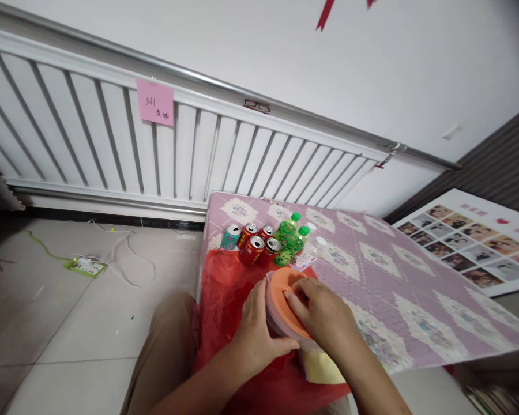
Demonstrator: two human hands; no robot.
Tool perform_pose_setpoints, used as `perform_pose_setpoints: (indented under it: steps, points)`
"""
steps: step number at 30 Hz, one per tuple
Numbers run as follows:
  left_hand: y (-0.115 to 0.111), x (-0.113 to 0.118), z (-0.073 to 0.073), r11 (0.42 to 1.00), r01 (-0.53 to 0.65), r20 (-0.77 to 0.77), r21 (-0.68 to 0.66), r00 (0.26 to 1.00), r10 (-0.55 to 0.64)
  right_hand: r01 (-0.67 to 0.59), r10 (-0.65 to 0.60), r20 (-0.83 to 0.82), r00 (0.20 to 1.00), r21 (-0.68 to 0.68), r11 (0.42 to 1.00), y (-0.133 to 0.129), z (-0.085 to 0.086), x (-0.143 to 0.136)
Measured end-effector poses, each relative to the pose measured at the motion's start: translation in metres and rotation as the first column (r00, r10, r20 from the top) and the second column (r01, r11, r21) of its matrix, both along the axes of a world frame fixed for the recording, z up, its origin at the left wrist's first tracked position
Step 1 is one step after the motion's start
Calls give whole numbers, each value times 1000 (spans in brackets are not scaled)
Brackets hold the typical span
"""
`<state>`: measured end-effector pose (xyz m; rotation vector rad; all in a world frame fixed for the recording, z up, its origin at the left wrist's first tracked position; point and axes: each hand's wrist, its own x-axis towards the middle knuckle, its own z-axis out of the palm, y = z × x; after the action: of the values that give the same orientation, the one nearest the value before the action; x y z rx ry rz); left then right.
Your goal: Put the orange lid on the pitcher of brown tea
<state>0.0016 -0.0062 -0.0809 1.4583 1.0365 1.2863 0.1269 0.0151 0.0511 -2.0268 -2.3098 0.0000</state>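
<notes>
A round plastic container (277,315) with an orange lid (281,297) is tilted above the red plastic sheet (225,300). My left hand (255,331) wraps around the container's side, its thumb along the lower rim. My right hand (322,311) lies over the lid, fingers curled and thumb pressed at its middle; the fingertips are partly hidden. Beneath my right forearm sits a folded yellow cloth (324,367). Beyond the container stand several red cans (252,252), a teal can (230,237) and green-capped bottles (290,248).
A quilted, floral lilac mattress (358,248) bears these things. Behind it runs a white radiator (225,153) with a pink note (155,102). At right leans a photo board (467,242). On the floor at left lie a green power strip (85,266) and loose cables.
</notes>
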Motion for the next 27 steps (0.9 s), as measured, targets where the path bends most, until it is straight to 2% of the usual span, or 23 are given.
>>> perform_pose_setpoints:
  steps: [6, 8, 10, 11, 13, 15, 16, 18, 19, 22, 24, 27]
  points:
    - [-1, -1, 1, 1000, -8, -21, -20, 1000, 7, 33, -30, -38, 999, 59, 998, -2, -3, -6]
    - [-2, -1, 3, 999, -12, -24, -33, 1000, 12, 11, 4, -145, 989, 101, 995, -5, -6, -2]
    - [-3, -1, 5, 999, -6, -13, -39, 1000, 6, -18, 80, -343, 936, 179, 984, -9, -10, 7]
    - [-4, -1, 6, 999, -2, -3, -38, 1000, 2, 10, 99, -453, 886, 231, 973, -11, -13, 14]
    - [-6, -2, 8, 999, 10, 20, -35, 1000, -9, 176, 71, -651, 756, 306, 935, -19, -25, 29]
    - [-7, -3, 8, 999, 33, 46, -31, 998, -32, 382, 4, -799, 602, 292, 877, -28, -42, 43]
    - [-7, -5, 7, 998, 48, 59, -28, 997, -46, 438, -6, -856, 516, 258, 861, -33, -52, 47]
    - [-5, -10, 6, 996, 83, 91, -31, 993, -80, 436, -5, -930, 367, 167, 884, -43, -71, 52]
    - [-3, -12, 6, 995, 96, 112, -39, 990, -91, 416, -9, -945, 326, 135, 900, -48, -79, 52]
    - [5, -19, 13, 991, 89, 184, -102, 980, -69, 375, -46, -941, 336, 89, 923, -58, -92, 48]
    - [9, -20, 22, 987, 59, 193, -152, 981, -29, 357, -56, -927, 372, 88, 930, -61, -93, 46]
    - [11, -17, 37, 984, 41, 149, -172, 989, -15, 339, -39, -923, 384, 101, 935, -62, -90, 44]
